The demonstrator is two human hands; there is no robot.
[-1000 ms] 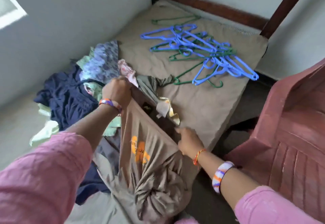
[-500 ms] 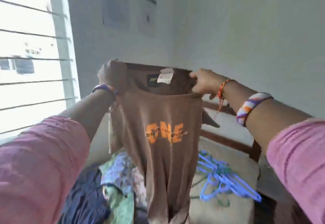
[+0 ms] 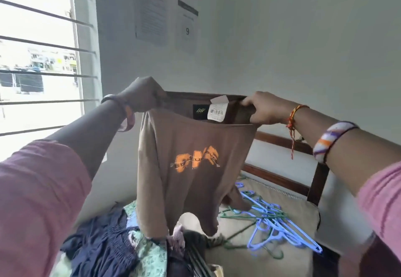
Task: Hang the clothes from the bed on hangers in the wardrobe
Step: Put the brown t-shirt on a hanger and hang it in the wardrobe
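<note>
Brown T-shirt (image 3: pixel 195 159) now lifted off the bed (image 3: pixel 282 198), stretched at the neckline between left hand (image 3: pixel 142 95) and right hand (image 3: pixel 263 109), fingers pinched tight. Ready for hangers (image 3: pixel 273 224) lying below the right fingers.

One brown T-shirt (image 3: pixel 195 168); two papers (image 3: pixel 152 9) on the wall; two hands; hangers (image 3: pixel 271 218) too tangled to count.

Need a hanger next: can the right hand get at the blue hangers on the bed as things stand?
Probably not yet. The right hand and left hand both grip the brown T-shirt by its collar. The blue hangers lie uncovered on the mattress below, so the way is otherwise free.
</note>
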